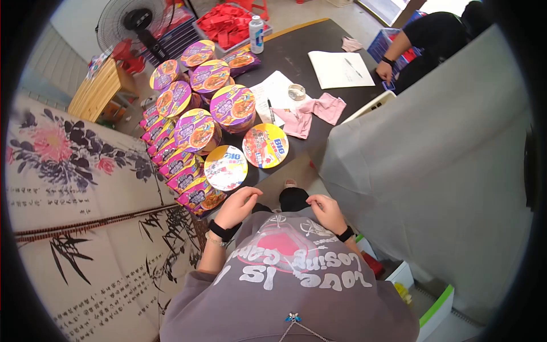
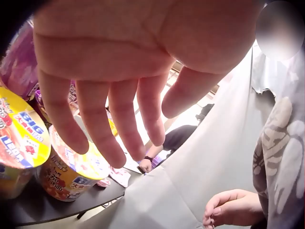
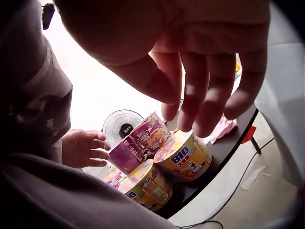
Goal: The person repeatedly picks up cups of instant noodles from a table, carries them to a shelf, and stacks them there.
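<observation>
Now your left hand [image 1: 235, 208] and right hand [image 1: 328, 213] are open and empty; the nearest noodle tub [image 1: 225, 169] stands just beyond your left fingers, where gripping its sides is safer than pressing its lid.

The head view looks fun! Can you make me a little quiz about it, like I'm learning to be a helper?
1. True or false: the left hand and the right hand are both holding nothing.
2. What colour is the cloth beside the black pen on the table?
A) green
B) pink
C) blue
3. Fill in the missing word: on the lids of the two tubs nearest the hands, you can read the word ____.

Key: 1. True; 2. B; 3. BIG
</observation>
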